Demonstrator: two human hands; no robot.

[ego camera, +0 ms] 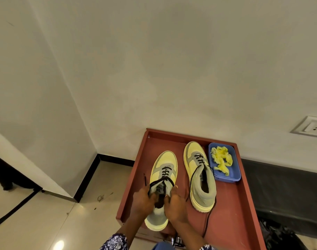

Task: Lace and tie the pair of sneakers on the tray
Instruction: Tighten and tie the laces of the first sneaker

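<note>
We grip the black lace [160, 181] of the near sneaker [162, 177] with both hands, left hand [142, 200] and right hand [174, 204] curled at its collar, on the red tray [231, 222]. At three o'clock sits the second sneaker [199, 177]; beyond it, a blue tub [235, 175] holds yellow cloth [221, 158].

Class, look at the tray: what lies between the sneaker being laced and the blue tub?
The other sneaker, toe toward the wall, its black lace trailing loose on the tray. It lies beside the tub. The head view shows this.
</note>
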